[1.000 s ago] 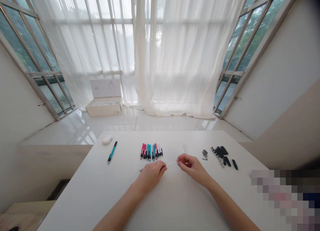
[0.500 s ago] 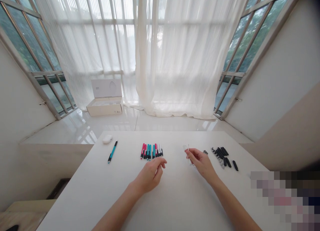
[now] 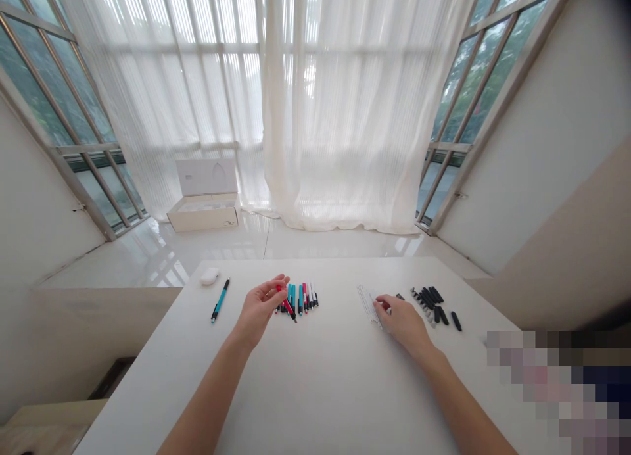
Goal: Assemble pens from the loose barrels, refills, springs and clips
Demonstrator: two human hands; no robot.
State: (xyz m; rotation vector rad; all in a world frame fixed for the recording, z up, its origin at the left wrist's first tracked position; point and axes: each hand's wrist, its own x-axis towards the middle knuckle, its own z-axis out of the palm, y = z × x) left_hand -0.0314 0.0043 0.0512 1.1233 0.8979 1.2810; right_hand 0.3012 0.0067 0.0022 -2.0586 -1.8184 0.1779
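My left hand [image 3: 259, 310] pinches a red pen barrel [image 3: 288, 305] between thumb and fingers, its dark tip angled down to the right. The held barrel partly covers a row of red, teal and white pen barrels [image 3: 301, 300] lying side by side on the table. To the right, my right hand [image 3: 401, 320] has thumb and fingertips closed at the edge of a bundle of thin pale pen refills [image 3: 367, 305]. It seems to grip a refill there, though the fingers hide part of it. Beyond that hand lie several black rubber grips [image 3: 435, 296] and small grey parts [image 3: 424, 305].
A teal and black pen [image 3: 220, 300] lies on the left of the white table [image 3: 305, 389], near a white earbud case [image 3: 210, 275]. An open white box [image 3: 203, 215] stands on the ledge behind, by the curtain [image 3: 345, 113].
My left hand has moved left and up and has taken hold of a red pen barrel. My right hand has lowered slightly beside the refills. The view has shifted a little.
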